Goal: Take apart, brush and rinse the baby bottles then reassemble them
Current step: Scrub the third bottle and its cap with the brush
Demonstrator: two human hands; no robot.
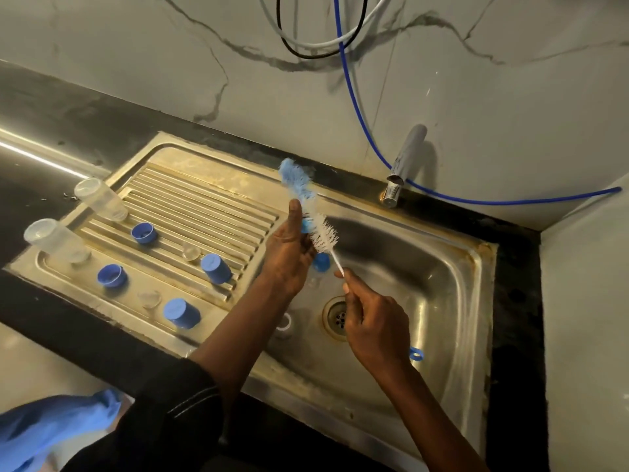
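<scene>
Fingers (pixel 295 214) of left hand (pixel 287 257) grip blue brush (pixel 296 180), right hand (pixel 374 321) pinches white brush (pixel 325 235) over basin (pixel 425 277).

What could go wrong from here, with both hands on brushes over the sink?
1. The right hand pinches the white brush only by its thin stem tip while the left hand grips the blue brush; it could slip into the sink.
2. The nearer clear bottle stands at the left rim of the ribbed drainboard; a nudge might topple it.
</scene>
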